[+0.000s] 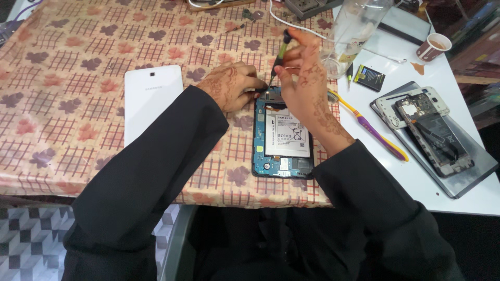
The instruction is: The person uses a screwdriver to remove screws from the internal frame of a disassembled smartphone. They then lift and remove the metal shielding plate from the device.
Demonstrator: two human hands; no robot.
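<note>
The opened tablet (283, 136), a flat rectangle with its blue circuit board and white battery exposed, lies on the floral checked tablecloth (78, 78) with its long axis running away from the person. The right hand (307, 78) pinches a slim green-and-black screwdriver (279, 54), tilted with its tip down at the tablet's far edge, while the left hand (229, 86) presses its curled fingers against that same edge. The smooth white back cover (152, 101) lies just left; a clear plastic bottle (354, 26) holds a little liquid, and a paper cup (432, 47) holds a brown drink.
</note>
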